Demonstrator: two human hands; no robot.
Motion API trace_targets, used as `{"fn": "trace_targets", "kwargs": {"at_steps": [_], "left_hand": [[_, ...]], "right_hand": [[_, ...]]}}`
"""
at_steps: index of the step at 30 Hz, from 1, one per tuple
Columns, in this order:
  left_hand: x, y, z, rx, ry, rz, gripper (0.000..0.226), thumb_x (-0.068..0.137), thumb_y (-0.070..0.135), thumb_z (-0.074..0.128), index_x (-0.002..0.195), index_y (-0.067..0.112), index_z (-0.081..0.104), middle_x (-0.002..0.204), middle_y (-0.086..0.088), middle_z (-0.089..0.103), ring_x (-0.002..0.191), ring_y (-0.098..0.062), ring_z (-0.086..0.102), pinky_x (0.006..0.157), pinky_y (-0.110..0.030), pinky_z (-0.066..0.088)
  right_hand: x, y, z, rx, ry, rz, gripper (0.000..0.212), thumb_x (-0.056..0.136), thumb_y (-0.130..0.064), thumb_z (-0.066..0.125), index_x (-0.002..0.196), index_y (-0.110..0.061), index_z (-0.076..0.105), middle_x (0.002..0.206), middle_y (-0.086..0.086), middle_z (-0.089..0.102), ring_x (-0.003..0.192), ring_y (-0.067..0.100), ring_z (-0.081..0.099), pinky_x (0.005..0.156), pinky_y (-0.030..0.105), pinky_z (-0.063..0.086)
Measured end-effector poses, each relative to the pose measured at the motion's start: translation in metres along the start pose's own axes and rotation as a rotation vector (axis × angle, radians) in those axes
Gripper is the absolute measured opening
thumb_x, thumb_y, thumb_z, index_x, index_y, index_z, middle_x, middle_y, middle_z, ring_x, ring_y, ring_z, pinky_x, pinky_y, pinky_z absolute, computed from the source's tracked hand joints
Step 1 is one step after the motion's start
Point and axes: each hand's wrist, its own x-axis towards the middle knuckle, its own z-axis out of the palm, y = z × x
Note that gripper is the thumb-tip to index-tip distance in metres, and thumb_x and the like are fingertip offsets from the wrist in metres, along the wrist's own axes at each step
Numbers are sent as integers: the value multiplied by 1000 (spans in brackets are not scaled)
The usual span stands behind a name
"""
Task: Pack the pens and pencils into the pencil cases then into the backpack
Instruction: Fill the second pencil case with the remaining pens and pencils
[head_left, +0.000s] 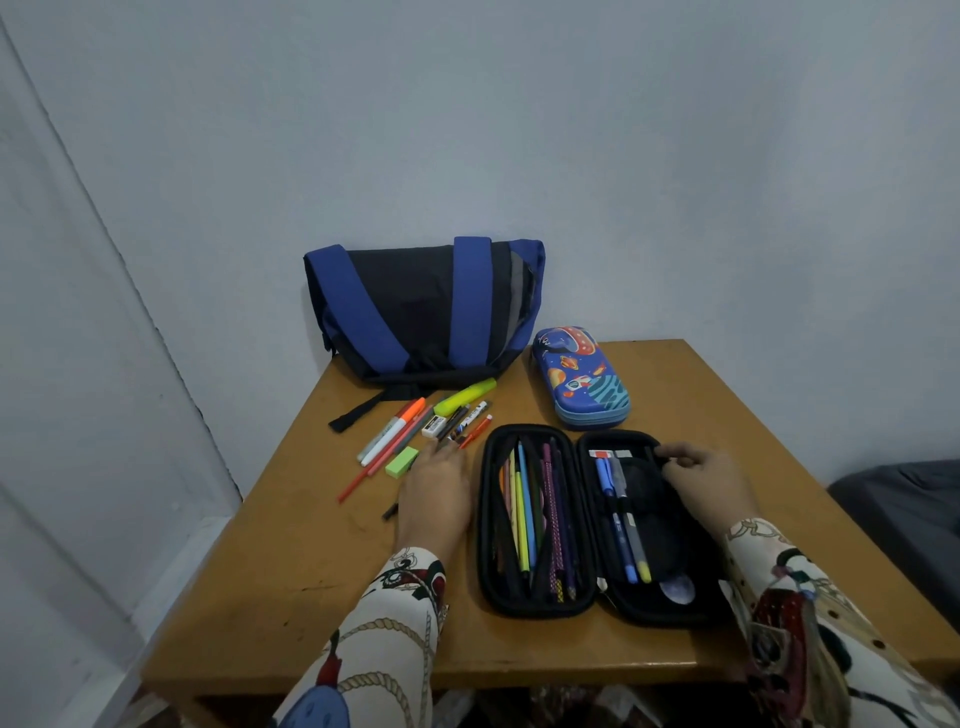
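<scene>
Fingers of the left hand (434, 486) lie flat, reaching the loose pens (415, 434) below the backpack (421, 306). Open black pencil case (597, 525), partly filled, sits between the hands. Right hand (701, 475) pinches its far edge; blue case (579, 376) stands behind, closed.

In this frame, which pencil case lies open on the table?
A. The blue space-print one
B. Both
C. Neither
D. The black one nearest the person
D: the black pencil case lies spread flat with pencils in its left half, while the blue space-print case beside the backpack is zipped shut.
</scene>
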Motion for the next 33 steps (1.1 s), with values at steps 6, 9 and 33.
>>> {"fn": "trace_targets", "kwargs": {"at_steps": [6,9,33], "left_hand": [[0,0,-2,24,38,-8,44,98,13,43,142,13,46,146,-3,46,140,-21,30,116,-34,28],[-1,0,-2,29,29,-16,44,98,14,43,142,14,45,147,-3,45,141,-21,29,117,-35,26],[46,17,-12,344,-138,148,33,98,24,46,129,16,53,127,-4,60,123,-26,44,103,-40,34]], "right_hand": [[8,19,3,-76,-62,-143,38,90,-21,54,90,-58,61,116,-6,48,116,19,47,104,47,38],[8,22,3,-98,-64,-159,38,91,-23,51,92,-61,59,115,-12,49,120,19,44,106,49,34],[18,26,1,19,-145,-235,55,88,-13,55,87,-68,64,126,-10,57,126,18,45,108,49,32]]}}
